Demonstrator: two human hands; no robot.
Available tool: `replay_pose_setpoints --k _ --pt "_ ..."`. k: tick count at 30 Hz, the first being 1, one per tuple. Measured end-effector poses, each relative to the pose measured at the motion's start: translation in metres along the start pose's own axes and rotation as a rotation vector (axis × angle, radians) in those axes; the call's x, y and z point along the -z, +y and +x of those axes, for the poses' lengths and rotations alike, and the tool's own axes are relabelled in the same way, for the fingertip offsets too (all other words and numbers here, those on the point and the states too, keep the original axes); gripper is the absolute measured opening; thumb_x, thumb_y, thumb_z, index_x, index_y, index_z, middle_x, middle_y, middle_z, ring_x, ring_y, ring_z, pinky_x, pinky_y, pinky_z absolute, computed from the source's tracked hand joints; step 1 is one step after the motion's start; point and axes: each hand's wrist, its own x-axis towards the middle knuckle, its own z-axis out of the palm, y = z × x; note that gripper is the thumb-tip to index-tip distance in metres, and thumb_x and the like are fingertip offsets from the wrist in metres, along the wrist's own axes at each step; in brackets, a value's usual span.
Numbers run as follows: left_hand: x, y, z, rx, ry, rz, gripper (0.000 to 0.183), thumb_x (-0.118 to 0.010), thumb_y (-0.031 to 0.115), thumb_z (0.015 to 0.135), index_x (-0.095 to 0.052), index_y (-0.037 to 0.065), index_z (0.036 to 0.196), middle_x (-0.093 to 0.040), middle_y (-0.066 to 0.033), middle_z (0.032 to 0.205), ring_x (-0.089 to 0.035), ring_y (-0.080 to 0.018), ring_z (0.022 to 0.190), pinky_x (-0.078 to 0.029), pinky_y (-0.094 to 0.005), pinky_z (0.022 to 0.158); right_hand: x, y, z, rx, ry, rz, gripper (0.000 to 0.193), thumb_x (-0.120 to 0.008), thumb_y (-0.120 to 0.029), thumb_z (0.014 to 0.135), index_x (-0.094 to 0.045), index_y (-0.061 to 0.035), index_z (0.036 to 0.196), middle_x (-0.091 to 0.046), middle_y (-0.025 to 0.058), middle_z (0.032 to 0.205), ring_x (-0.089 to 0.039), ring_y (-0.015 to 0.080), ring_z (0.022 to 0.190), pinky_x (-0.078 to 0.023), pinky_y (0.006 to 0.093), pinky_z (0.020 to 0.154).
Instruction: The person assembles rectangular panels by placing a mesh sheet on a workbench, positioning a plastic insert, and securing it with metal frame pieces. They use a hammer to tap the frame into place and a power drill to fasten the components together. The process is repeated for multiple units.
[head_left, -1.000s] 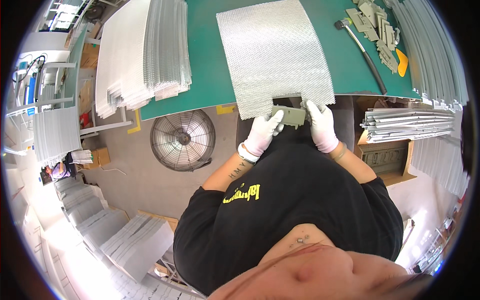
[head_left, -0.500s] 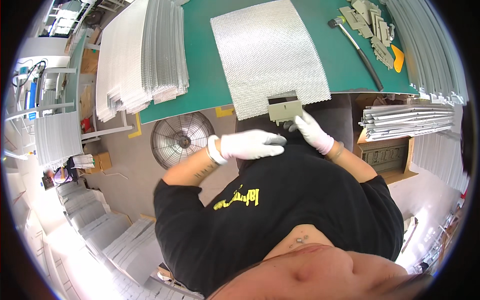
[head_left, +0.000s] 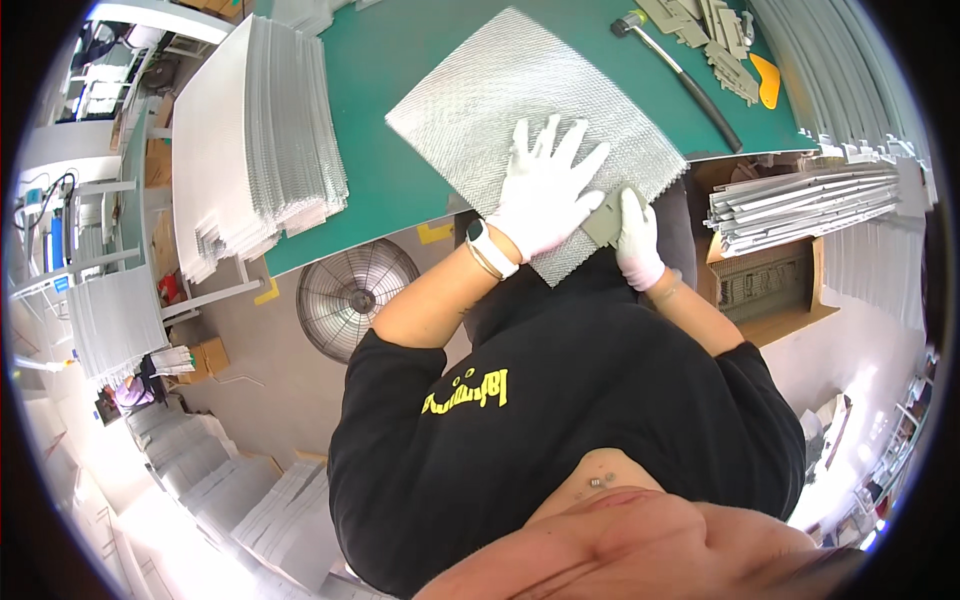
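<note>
A silver mesh sheet (head_left: 470,100) lies turned cornerwise on the green table (head_left: 370,70), its near corner hanging past the front edge. My left hand (head_left: 548,190), in a white glove, rests flat on the sheet with fingers spread. At the sheet's near right side, a small grey-beige notched plate (head_left: 603,224) sits against the mesh edge. My right hand (head_left: 638,242), also gloved, grips this plate, thumb on top; its other fingers are mostly hidden. Whether the plate is fitted onto the mesh, I cannot tell.
On the table's right lie a hammer (head_left: 685,85), a yellow-orange angled piece (head_left: 767,80) and several grey-beige plates (head_left: 715,35). A stack of mesh sheets (head_left: 285,130) stands at left. Below are a floor fan (head_left: 358,298), metal strips (head_left: 800,205) and a cardboard box (head_left: 775,325).
The mesh sheet has rotated on the table and its cut-out end has turned to the right. My left hand has moved up from beside my body onto the sheet. The right hand stays at the plate.
</note>
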Motion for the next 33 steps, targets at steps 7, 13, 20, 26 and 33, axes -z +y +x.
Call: replay_pose_setpoints --k 7,13,20,26,33 --pt "0.008 0.005 0.001 0.038 -0.05 0.001 0.064 -0.057 0.044 0.097 -0.045 0.02 0.156 -0.04 -0.0196 0.159 -0.034 -0.046 0.147 -0.016 -0.0673 0.12 -0.005 -0.005 0.001 -0.058 0.09 0.055 0.023 -0.058 -0.026 0.107 -0.066 -0.0045 0.107 -0.066 -0.0005 0.095 -0.059 0.0071 0.084 -0.051 0.0259 0.076" --pt "0.003 0.01 -0.002 0.035 0.017 -0.011 0.065 -0.058 0.045 0.096 -0.045 0.019 0.155 -0.04 -0.0203 0.159 -0.033 -0.0457 0.148 -0.017 -0.0676 0.12 -0.016 -0.011 -0.001 -0.102 0.156 0.122 0.021 -0.059 -0.024 0.106 -0.066 -0.0043 0.108 -0.066 -0.0001 0.098 -0.06 0.0079 0.088 -0.052 0.0273 0.079" --pt "0.019 -0.034 0.019 -0.141 -0.09 0.077 0.058 -0.055 0.039 0.098 -0.049 0.02 0.153 -0.041 -0.0171 0.159 -0.032 -0.0448 0.148 -0.015 -0.0682 0.12 -0.009 -0.038 0.037 -0.449 -0.558 -0.374 0.052 -0.071 -0.043 0.096 -0.066 -0.0018 0.126 -0.071 0.0072 0.112 -0.066 0.0148 0.101 -0.054 0.0319 0.09" --pt "0.052 -0.082 0.042 -0.097 0.12 0.23 0.055 -0.058 0.022 0.094 -0.052 0.016 0.149 -0.046 -0.0162 0.154 -0.035 -0.045 0.145 -0.018 -0.0638 0.121 0.102 -0.061 0.053 0.2 -0.433 -1.606 0.034 -0.063 -0.016 0.081 -0.075 -0.0129 0.114 -0.072 0.0164 0.113 -0.068 0.0368 0.107 -0.056 0.0446 0.092" --pt "0.015 0.003 -0.017 -0.372 0.243 -0.529 0.046 -0.072 0.01 0.08 -0.063 0.003 0.125 -0.064 -0.0174 0.127 -0.058 -0.0398 0.122 -0.045 -0.0509 0.106 0.259 -0.075 0.053 0.343 -0.141 -1.992 0.018 -0.071 -0.011 0.075 -0.074 -0.0164 0.092 -0.068 0.0064 0.09 -0.066 0.0291 0.094 -0.054 0.0446 0.081"
